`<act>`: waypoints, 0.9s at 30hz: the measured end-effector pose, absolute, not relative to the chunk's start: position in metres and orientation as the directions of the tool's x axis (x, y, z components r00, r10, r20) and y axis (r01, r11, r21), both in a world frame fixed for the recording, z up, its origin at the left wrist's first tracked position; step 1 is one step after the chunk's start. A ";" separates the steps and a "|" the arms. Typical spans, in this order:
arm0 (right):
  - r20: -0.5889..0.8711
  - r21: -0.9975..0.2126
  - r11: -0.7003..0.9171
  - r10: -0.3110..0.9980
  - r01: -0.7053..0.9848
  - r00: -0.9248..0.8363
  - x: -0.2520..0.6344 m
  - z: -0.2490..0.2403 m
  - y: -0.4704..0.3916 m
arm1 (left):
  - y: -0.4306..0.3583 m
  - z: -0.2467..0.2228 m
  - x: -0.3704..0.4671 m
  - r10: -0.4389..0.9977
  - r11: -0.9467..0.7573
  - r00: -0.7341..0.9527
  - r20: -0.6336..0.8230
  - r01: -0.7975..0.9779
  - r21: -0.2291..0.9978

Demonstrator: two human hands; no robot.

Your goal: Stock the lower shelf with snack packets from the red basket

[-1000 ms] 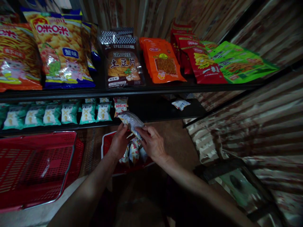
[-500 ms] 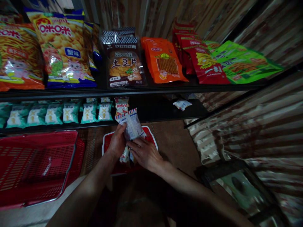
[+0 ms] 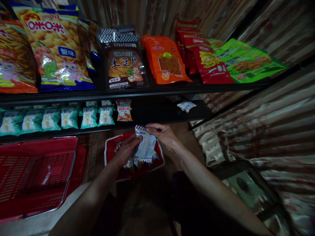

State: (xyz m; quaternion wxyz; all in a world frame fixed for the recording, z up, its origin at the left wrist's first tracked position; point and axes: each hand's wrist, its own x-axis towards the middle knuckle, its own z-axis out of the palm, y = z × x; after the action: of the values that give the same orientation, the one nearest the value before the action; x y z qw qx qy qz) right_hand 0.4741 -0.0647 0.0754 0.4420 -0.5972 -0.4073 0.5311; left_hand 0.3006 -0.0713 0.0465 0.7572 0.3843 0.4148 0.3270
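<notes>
A small white snack packet (image 3: 145, 146) with red and blue striped ends is held over a red basket (image 3: 158, 160) with a white rim. My left hand (image 3: 129, 147) grips its left side, thumb on top. At its upper right corner, my right hand (image 3: 163, 133) pinches the edge. Other small packets (image 3: 129, 165) lie in the basket beneath. On the lower shelf just behind stands a red and white packet (image 3: 124, 110), beside a row of teal and white packets (image 3: 69, 117).
The upper shelf (image 3: 157, 93) carries large snack bags, among them orange bags (image 3: 167, 60) and a brown bag (image 3: 124, 62). A larger red basket (image 3: 46, 173) is at the left. One white packet (image 3: 186, 106) lies at the lower shelf's right. A dark-framed object (image 3: 248, 186) sits lower right.
The white packet has moved down and right, away from the shelf edge. My right hand has gone up from below the packet to its upper right corner. The view has shifted slightly.
</notes>
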 end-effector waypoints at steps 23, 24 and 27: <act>-0.102 -0.927 -0.194 0.954 0.321 0.282 0.475 0.057 -0.060 | -0.071 0.060 0.302 0.790 0.482 0.496 -0.361 -0.138 0.865; -0.090 -0.925 -0.191 0.950 0.329 0.299 0.477 0.056 -0.060 | -0.071 0.060 0.302 0.778 0.485 0.508 -0.369 -0.114 0.867; -0.059 -0.927 -0.184 0.932 0.328 0.357 0.484 0.052 -0.057 | -0.072 0.059 0.302 0.777 0.474 0.500 -0.383 -0.062 0.879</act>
State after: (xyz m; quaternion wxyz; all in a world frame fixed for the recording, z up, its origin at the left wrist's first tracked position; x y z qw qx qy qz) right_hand 0.4843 -0.0568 0.0516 0.4476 -0.6914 -0.4555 0.3378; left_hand 0.3023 -0.0716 0.0588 0.7514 0.4304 0.4150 0.2791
